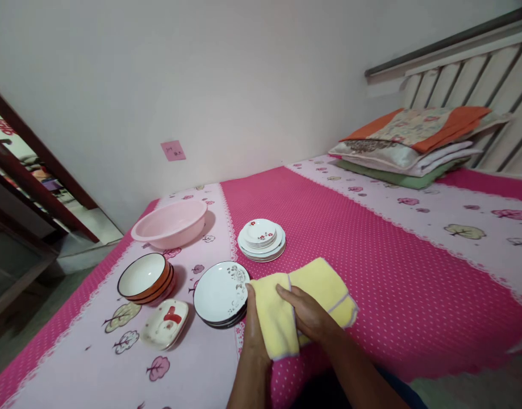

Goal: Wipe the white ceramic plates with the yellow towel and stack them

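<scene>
A yellow cloth (274, 318) with light purple edging is held between my two hands, partly folded over itself. My left hand (254, 326) grips its left edge, with most of the fingers hidden beneath. From the right, my right hand (307, 311) clasps the fold, thumb on top. Just left of the cloth stands a stack of dark-rimmed plates (220, 292) with a grey flower pattern. Behind it sits a stack of smaller white plates (261, 238) with red flowers on the top one.
Orange-brown bowls (147, 278), nested together, and a square dish (167, 324) with a red figure lie at the left. A pink basin (171, 223) stands behind them by the wall. Folded bedding (414, 142) is piled at the back right on the pink patterned bedspread (405, 255).
</scene>
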Demonstrator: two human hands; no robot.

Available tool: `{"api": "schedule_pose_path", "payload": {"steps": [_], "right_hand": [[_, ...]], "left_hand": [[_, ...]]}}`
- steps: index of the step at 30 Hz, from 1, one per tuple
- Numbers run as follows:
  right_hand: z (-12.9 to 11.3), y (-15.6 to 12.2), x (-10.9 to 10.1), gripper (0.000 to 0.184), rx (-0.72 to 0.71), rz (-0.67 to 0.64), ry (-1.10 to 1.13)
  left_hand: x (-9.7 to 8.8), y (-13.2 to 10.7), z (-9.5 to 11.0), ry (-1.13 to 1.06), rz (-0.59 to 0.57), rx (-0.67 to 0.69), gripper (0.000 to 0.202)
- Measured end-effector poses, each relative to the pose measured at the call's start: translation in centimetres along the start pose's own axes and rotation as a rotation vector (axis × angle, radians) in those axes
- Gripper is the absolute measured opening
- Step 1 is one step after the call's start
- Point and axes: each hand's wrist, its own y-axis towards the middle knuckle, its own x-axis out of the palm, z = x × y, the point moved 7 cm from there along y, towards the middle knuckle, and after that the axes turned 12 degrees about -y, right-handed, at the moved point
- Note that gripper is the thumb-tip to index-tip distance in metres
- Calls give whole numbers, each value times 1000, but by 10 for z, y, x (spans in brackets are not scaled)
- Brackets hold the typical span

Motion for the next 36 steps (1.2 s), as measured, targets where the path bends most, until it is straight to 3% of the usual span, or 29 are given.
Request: {"api": "schedule_pose_path", "payload": {"steps": [2,5,8,13,17,22,25,28,36], "right_hand": [[-7,-1,-6,43,-44,54,-202],[-23,-3,-24,42,-105,215,-519],[-33,-4,-44,37,-152,334,-670],[-36,-5,-67,25,-179,494,-928],[-35,-9,-71,16,-139,577,-1133],[-37,-12,-61,10,-94,608,-1287],[-47,-15,-55,16,-136,641,-1343],[-55,-19,-48,8,-181,628,-1359],[-48,-21,-19,39,-136,326,-1175]], "left_hand": [[-3,1,-1,19,3,8,86],[-17,5,2,81,113,106,69],[-27,9,8,133,200,223,61],[-21,12,11,187,104,253,55],[-22,13,13,254,105,282,47],[-31,15,20,319,179,413,37],[-32,15,22,331,210,450,32],[-31,13,22,321,223,459,29],[-30,13,19,216,232,446,28]]}}
